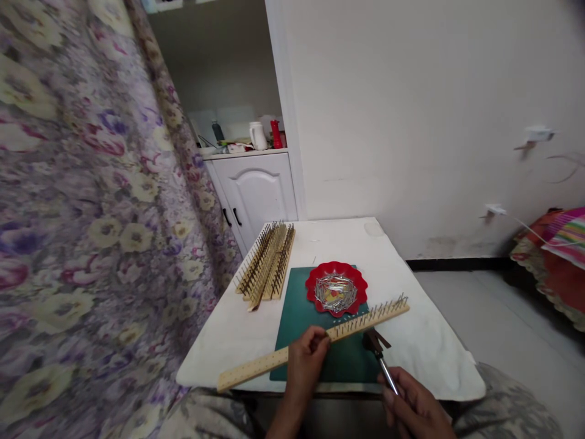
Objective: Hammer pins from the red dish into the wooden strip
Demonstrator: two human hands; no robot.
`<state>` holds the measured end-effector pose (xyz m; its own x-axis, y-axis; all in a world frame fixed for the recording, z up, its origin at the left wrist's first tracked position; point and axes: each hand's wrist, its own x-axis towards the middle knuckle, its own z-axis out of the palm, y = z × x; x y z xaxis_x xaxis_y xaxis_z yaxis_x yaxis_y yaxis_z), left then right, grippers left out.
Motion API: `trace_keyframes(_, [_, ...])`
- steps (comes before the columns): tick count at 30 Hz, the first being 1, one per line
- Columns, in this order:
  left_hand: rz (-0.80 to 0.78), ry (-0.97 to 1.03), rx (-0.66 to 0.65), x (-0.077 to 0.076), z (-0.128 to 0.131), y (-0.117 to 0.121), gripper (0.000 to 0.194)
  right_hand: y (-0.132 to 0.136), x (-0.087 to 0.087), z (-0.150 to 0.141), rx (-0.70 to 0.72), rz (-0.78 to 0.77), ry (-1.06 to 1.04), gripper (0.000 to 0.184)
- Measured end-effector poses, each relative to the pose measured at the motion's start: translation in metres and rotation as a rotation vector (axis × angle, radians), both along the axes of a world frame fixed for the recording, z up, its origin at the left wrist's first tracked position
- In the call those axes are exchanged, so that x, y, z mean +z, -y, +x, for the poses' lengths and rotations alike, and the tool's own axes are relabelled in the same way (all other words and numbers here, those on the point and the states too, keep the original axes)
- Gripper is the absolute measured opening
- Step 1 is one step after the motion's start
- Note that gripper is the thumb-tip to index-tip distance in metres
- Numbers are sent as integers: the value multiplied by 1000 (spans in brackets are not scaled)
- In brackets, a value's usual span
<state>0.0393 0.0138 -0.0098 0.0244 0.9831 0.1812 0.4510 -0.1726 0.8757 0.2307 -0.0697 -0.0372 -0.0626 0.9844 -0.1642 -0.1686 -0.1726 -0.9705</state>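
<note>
1. Right hand [414, 399], 5 o'clock of the cutting mat's middle. Fingers wrapped closed round the handle of one hammer [387, 372]; head at 4 o'clock, just beside the strip. Advised: short, square taps.
2. Left hand [308, 356], 7 o'clock. Fingers curled in at the strip; whether a nail is pinched cannot be told. Advised: fingertips clear of the blow.
3. Wooden strip [256, 367], lying 8 to 2 o'clock. Nails upright or leaning toward 2; dotted rows toward 8. Best struck where the mat backs it.
4. Cutting mat [292, 305], green, on white-covered tabletop [214, 347].
5. Scalloped red dish [311, 281], 12 o'clock, holding loose nails [336, 296]; handy for refills.
6. Nail-studded strips [269, 262], grouped, 10 o'clock.
</note>
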Motion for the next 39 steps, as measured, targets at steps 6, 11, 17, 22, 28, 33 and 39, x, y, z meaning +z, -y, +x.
trace_keyframes(6, [-25,44,44,-6,4,-29,15,-1,-5,-4,69,-24,10,49])
trace_keyframes(11, [-11,3,40,-10,6,-28,17,-1,-5,-3,76,-15,7,46])
trace_keyframes(17, [-9,-26,24,-9,6,-28,17,-1,-3,-4,50,-25,-16,46])
trace_keyframes(22, [20,-70,16,-12,4,-28,16,-1,1,-6,50,-37,-19,46])
trace_keyframes(28, [14,-98,8,-18,3,-31,14,-6,10,-2,113,-14,-9,44])
trace_keyframes(33, [11,-93,-4,-19,4,-32,15,-24,42,-14,206,27,-74,36])
trace_keyframes(39, [-2,-71,1,-22,5,-32,15,-49,54,-41,214,72,-100,28])
